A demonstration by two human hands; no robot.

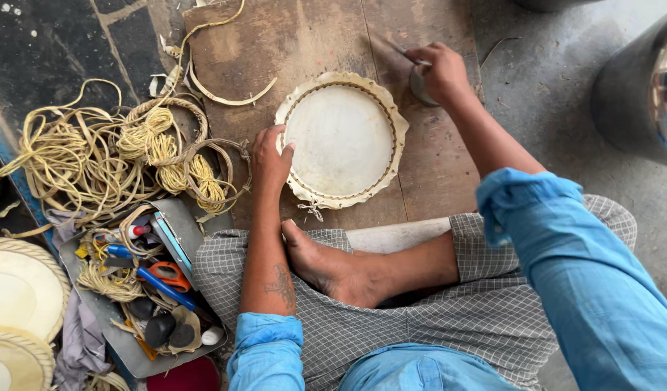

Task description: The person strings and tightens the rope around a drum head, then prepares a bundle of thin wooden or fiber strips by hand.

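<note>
Tray [340,137] — left hand [270,156] steadies rim.

- Round tray [340,141]: cream-white, with a pale tan woven rim.
- Wooden board [304,43]: reddish brown, scuffed.
- Cane coils [94,156], left of frame: straw yellow.
- Sleeves [587,275]: bright blue, rolled.
- Wrap cloth [391,326], lower centre: grey-and-white small check.
- Scissors [167,274], lower left: orange handles.
- Metal tool tray [185,232]: dull grey.
- Floor [44,43], upper left: black, pale-speckled.
- Left hand [270,156]: a dark tattoo showed on its forearm.
</note>
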